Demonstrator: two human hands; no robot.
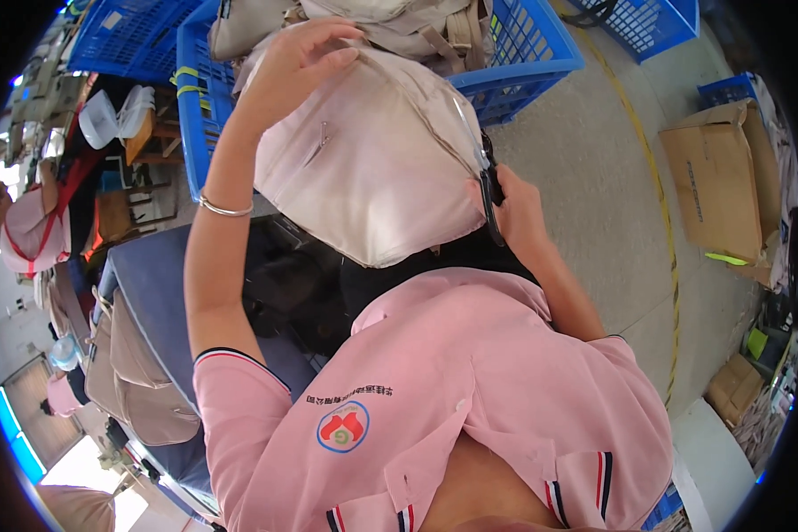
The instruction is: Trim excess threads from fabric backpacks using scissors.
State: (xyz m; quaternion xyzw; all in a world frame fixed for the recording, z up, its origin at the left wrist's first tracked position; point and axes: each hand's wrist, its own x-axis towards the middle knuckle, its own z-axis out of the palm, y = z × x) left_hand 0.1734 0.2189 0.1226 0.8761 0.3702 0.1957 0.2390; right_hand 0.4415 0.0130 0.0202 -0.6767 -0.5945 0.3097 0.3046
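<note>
The left arm reaches up by the blue plastic crate's (534,76) left edge, the left hand (300,66) curled at the beige fabric bag's (355,164) top; whether it grips, I cannot tell. The right hand (520,211), forearm angled inward, clasps black-handled scissors (488,168), blades pointing up the bag's right side, fingertips partly hidden. The bag, before the lap, covers much of the crate's near edge.

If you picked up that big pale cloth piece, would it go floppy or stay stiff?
The pale cloth piece would probably sag, since its surface looks soft and creased. It might hold some shape along its long, raised seam. It's likely light for its size, as only cloth shows.
</note>
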